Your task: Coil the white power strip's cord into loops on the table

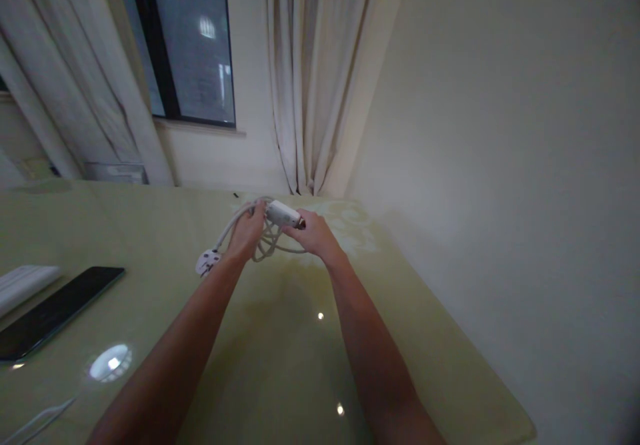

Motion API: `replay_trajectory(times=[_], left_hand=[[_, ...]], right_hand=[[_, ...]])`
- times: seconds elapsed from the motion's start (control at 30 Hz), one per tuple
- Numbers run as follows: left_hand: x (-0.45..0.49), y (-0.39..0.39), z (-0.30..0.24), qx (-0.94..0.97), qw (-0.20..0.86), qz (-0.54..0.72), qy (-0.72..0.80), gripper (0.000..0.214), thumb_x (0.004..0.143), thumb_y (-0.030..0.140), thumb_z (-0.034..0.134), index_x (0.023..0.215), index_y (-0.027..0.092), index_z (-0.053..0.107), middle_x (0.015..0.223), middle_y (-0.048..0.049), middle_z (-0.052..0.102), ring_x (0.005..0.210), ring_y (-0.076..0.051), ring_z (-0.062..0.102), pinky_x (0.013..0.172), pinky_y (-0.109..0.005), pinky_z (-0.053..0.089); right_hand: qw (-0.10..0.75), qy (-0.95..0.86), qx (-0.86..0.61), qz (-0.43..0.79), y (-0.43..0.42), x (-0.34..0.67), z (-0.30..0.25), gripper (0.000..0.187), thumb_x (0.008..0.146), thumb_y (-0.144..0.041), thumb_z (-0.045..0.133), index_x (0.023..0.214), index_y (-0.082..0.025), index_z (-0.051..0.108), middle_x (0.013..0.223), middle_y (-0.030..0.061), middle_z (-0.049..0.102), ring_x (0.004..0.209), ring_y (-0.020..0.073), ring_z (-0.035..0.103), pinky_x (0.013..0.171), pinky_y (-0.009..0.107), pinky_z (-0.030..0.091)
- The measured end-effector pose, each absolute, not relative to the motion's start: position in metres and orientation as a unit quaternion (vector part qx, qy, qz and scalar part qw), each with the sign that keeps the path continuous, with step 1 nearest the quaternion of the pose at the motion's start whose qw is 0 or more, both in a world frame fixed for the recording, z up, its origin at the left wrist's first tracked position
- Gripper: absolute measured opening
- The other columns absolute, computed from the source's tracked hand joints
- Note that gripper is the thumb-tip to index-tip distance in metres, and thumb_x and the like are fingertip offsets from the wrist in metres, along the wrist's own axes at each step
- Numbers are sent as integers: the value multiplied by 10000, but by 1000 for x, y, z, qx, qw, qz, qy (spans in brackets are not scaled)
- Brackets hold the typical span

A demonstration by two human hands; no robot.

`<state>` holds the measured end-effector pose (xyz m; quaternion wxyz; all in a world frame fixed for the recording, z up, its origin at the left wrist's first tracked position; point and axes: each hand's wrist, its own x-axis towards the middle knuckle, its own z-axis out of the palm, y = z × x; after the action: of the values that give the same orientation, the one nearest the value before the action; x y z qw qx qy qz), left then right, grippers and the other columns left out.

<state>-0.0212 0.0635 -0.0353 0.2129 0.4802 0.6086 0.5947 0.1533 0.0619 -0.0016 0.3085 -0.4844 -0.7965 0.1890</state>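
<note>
Both my arms reach out over a glossy yellow-green table [410,338]. My left hand [246,233] is closed round loops of a white cable [270,241]. My right hand [313,231] grips the cable's white connector block [283,213] at its right end. The cable's white plug [207,261] hangs low to the left of my left wrist, just above the tabletop. The coiled loops dangle between the two hands.
A dark tablet [53,311] lies at the table's left edge beside a white object [23,283]. A thin white cord [35,421] shows at the bottom left. Curtains [310,78] and a dark window [193,38] stand behind the table; a plain wall [510,165] runs along the right.
</note>
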Motion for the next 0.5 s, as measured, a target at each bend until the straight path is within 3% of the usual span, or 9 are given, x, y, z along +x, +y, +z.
replay_trajectory(times=[0.1,0.2,0.33,0.5], left_hand=[[-22,58,-30,513,137,555,640,493,1015,541,421,1073,185,758,1047,-147,755,1053,-334,680,918,-416,503],[-23,51,-21,527,81,527,662,542,1023,592,376,985,191,738,939,-130,725,952,-320,672,852,-397,494],[-24,46,-14,513,136,562,634,591,950,741,469,902,197,696,811,-61,666,788,-250,625,687,-324,455],[-26,47,-16,457,245,613,596,468,837,653,643,912,193,684,686,26,529,595,-156,473,536,-269,356]], right_hand=[[271,-795,-518,162,51,144,3,207,912,-369,739,1021,-193,746,960,87,784,880,249,716,757,323,470],[246,-786,-552,130,42,136,8,260,944,-398,668,1077,-188,741,1030,138,798,951,311,749,798,376,516],[230,-785,-563,114,34,132,13,299,970,-451,654,1134,-209,718,1099,137,795,1034,318,749,857,391,545],[272,-771,-569,87,31,126,12,477,1001,-646,599,1255,-247,662,1062,102,790,981,281,751,842,377,548]])
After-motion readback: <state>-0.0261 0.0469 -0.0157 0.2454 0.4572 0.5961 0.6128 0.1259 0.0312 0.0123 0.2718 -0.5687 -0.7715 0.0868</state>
